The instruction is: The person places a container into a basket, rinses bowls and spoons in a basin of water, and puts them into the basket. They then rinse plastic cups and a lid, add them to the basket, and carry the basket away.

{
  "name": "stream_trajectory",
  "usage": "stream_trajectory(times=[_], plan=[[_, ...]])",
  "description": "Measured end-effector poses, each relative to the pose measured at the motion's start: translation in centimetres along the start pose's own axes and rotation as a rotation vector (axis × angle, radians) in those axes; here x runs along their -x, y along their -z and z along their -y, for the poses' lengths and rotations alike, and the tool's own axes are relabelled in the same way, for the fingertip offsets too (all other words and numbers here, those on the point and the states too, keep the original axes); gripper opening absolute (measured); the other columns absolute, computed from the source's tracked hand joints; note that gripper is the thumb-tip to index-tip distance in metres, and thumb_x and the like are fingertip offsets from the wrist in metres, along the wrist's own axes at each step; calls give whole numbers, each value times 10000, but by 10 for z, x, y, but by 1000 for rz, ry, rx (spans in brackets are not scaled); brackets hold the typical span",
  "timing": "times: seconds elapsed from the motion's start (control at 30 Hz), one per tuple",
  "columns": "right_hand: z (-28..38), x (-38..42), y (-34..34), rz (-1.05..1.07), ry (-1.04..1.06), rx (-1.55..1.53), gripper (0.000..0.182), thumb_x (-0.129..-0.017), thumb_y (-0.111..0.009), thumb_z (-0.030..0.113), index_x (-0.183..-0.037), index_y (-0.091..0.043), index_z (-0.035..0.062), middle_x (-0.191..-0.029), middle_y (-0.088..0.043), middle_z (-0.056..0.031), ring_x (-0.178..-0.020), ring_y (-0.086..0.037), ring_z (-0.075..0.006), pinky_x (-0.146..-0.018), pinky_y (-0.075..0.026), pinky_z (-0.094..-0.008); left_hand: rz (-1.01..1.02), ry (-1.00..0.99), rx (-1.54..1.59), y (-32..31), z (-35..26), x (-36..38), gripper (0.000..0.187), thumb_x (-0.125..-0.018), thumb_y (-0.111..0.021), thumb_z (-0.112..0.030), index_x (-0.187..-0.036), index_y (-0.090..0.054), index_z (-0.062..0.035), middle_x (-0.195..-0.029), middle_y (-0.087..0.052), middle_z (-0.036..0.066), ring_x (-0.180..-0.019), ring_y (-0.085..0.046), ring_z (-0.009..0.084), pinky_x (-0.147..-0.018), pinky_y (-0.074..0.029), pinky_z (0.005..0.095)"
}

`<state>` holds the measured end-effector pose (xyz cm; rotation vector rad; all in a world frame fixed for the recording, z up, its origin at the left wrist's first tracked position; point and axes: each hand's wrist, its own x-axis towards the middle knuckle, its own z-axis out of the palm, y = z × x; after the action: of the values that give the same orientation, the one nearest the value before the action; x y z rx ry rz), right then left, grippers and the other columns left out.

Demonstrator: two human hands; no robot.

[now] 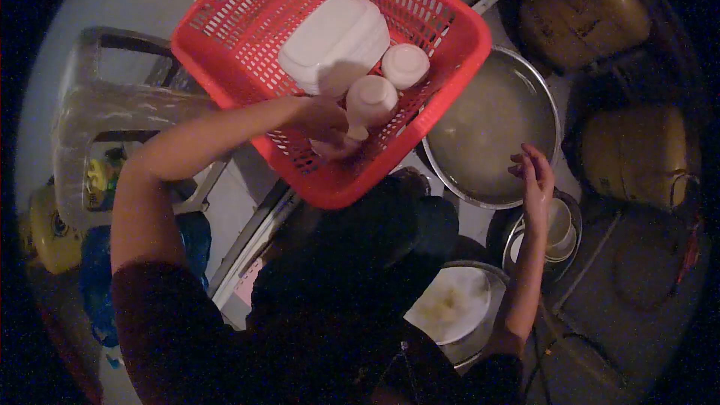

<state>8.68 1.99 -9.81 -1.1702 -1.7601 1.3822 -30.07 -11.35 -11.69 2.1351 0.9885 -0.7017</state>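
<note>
My left hand (330,120) reaches into a red plastic basket (451,79), its fingers closed round a white cup (331,150) that they partly cover. Right beside it, a white cup (373,97) stands upside down. Another upturned white cup (406,66) and a stack of white rectangular dishes (336,34) lie farther in. Over the right rim of a round metal basin (491,131) of cloudy water, my right hand (535,172) hangs with bent fingers apart, holding nothing.
Below my right hand, a smaller metal bowl (516,234) holds a pale cup (559,231). A pan with cloudy, stained contents (454,304) sits near my body. Yellow jerrycans (634,154) line the right. At left are a plastic stool (116,109) and a blue bag (97,274).
</note>
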Motion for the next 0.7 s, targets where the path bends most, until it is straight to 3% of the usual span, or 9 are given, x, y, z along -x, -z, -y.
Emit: stream_trajectory(times=[0.07, 0.17, 0.27, 0.4, 0.47, 0.53, 0.6, 0.67, 0.7], plan=[[4, 3, 0, 6, 0, -31, 252, -841, -456, 115, -1060, -503, 0, -872, -574, -101, -747, -544, -140, -667, -446, -247, -112, -58, -3, -10, 17, -2, 256, -871, -344, -226, -981, -525, -83, -956, -555, 89, -921, -509, 166, -820, -391, 301], [26, -3, -8, 33, 24, -48, 246, -839, -462, 123, -1048, -514, 4, -856, -578, -94, -747, -546, -137, -671, -446, -245, -253, 115, 472, -8, 35, -1, 487, -799, -445, -433, -1098, -504, -54, -967, -542, 189, -937, -488, 263, -838, -352, 348], [53, -18, -28, 83, 128, 25, 263, -840, -473, 164, -1045, -500, 1, -841, -560, -81, -749, -530, -126, -679, -438, -244, -195, 132, 833, -8, 45, 0, 518, -814, -459, -405, -1161, -435, -22, -1090, -491, 107, -954, -449, 187, -837, -358, 301], [107, -29, -97, 84, 353, 235, 239, -803, -514, 146, -1000, -537, 14, -877, -581, -73, -786, -554, -149, -695, -442, -255, -175, 164, 1309, -35, 63, -20, 454, -819, -484, -343, -1165, -438, -53, -1066, -497, 75, -936, -447, 138, -800, -376, 273], [118, -31, -139, 193, 721, 409, 209, -767, -522, 155, -923, -564, 22, -877, -583, -142, -805, -571, -278, -699, -453, -359, -248, 127, 1378, -34, 54, -16, 428, -818, -491, -327, -1150, -452, -61, -1049, -504, 67, -927, -445, 116, -777, -379, 259], [120, -38, -178, 442, 820, 628, 218, -746, -518, 184, -890, -575, 29, -832, -582, -147, -792, -562, -317, -709, -446, -405, -321, 83, 1451, -30, 45, -7, 402, -817, -498, -311, -1136, -466, -68, -1032, -511, 59, -918, -443, 94, -753, -382, 245], [125, -53, -198, 539, 696, 718, 239, -745, -529, 193, -909, -570, 25, -833, -580, -155, -779, -569, -286, -696, -447, -356, -353, 64, 1482, -19, 35, 3, 390, -816, -501, -303, -1128, -473, -71, -1023, -514, 55, -913, -442, 83, -742, -383, 238], [126, -64, -203, 637, 566, 811, 261, -743, -541, 201, -928, -566, 20, -834, -579, -164, -767, -577, -254, -682, -448, -307, -583, -9, 1058, 5, 14, 15, 413, -774, -511, -255, -1128, -445, -51, -1023, -507, 98, -930, -463, 158, -783, -380, 281], [123, -71, -197, 502, 537, 667, 254, -749, -533, 184, -929, -562, 8, -837, -584, -161, -766, -579, -242, -685, -447, -302, -686, -44, 838, 17, 2, 21, 428, -753, -516, -231, -1127, -431, -41, -1023, -504, 120, -938, -473, 196, -804, -378, 303]])
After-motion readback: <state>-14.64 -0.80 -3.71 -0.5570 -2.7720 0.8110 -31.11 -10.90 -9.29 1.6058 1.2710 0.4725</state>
